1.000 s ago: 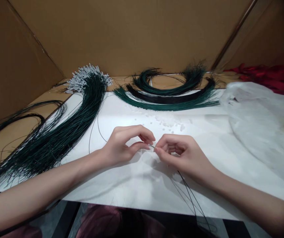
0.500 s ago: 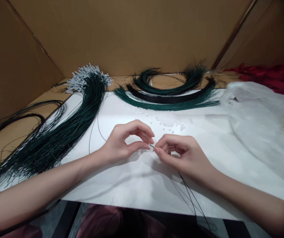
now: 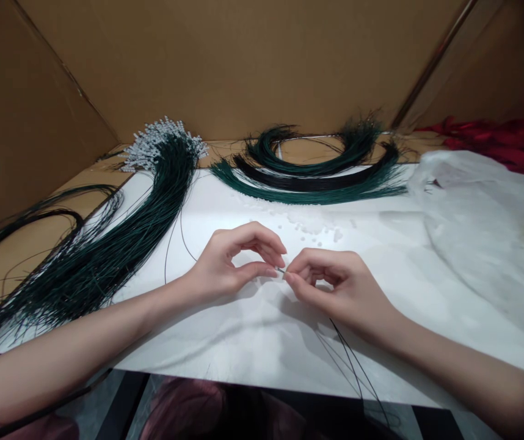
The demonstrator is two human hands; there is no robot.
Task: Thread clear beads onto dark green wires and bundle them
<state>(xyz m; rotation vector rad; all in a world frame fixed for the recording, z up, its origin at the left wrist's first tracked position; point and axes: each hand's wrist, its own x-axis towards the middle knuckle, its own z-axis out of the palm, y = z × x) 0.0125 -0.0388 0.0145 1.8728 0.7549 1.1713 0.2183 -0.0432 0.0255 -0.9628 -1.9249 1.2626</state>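
Over the middle of the white board, my left hand (image 3: pixel 229 258) and my right hand (image 3: pixel 330 278) meet almost fingertip to fingertip. Between thumb and fingers, my left hand pinches a tiny white bead, mostly hidden by the fingertips. A short end of dark wire (image 3: pixel 281 271) bridges the small gap to my right hand, which is closed on it in a pinch. Below the right palm, dark thin wires (image 3: pixel 349 351) trail down over the board's front edge. Loose white beads (image 3: pixel 312 225) lie scattered just behind my hands.
A thick bundle of dark green wires (image 3: pixel 147 226) with white beaded tips (image 3: pixel 161 143) lies at left. Curved bundles of green and black wire (image 3: pixel 308 194) rest at the back. On the right are a translucent plastic bag (image 3: pixel 482 208) and red material (image 3: pixel 504 143). Cardboard walls (image 3: pixel 253 67) enclose the board (image 3: pixel 225 336).
Both hands keep nearly the same pose, with only a very slight shift at the fingertips. The bundles and the loose beads stay where they were.
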